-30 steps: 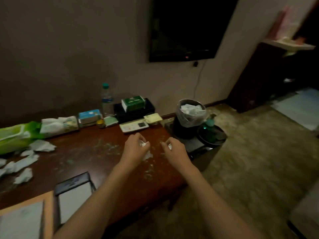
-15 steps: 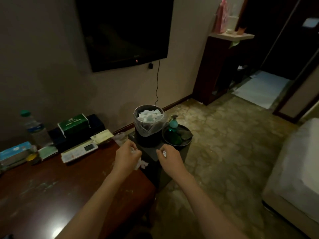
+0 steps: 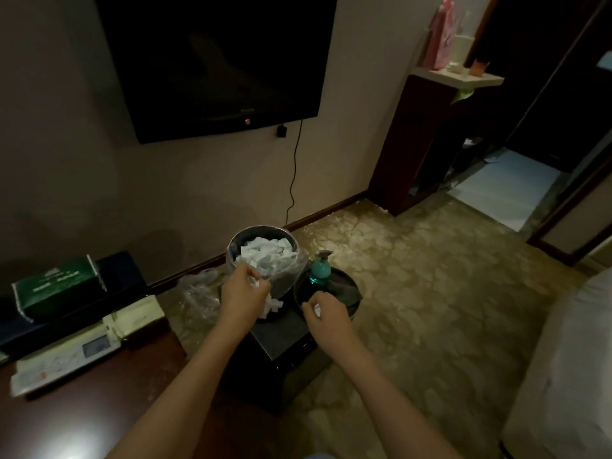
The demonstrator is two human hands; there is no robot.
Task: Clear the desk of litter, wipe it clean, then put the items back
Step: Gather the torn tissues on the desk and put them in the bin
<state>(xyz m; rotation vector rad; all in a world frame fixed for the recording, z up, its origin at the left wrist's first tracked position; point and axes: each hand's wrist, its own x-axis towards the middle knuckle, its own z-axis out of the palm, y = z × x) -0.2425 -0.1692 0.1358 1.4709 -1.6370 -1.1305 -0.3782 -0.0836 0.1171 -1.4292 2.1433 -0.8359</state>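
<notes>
The dark wooden desk [image 3: 99, 402] filled the lower left of the frame, and the stretch of it I could see lay bare of scraps, though most of the top ran out of view, so I could not tell how much litter was left there. Along its back edge sat a green box [image 3: 56, 286] on a dark case and a white remote [image 3: 63, 359], not yet moved aside. At centre frame the lined waste bin [image 3: 261, 256] stood on a low black stand, already heaped with white tissue. The left hand [image 3: 243, 293] hung at the bin's near rim, fingers curled round crumpled paper scraps [image 3: 270, 304] that trailed below it. The right hand [image 3: 326, 313], just right of it over a dark round tray [image 3: 351, 293] holding a teal pump bottle [image 3: 319, 271], pinched a small white scrap [image 3: 317, 309]. By my reckoning the clearing was well along but unfinished; wiping and putting things back looked yet to come.
</notes>
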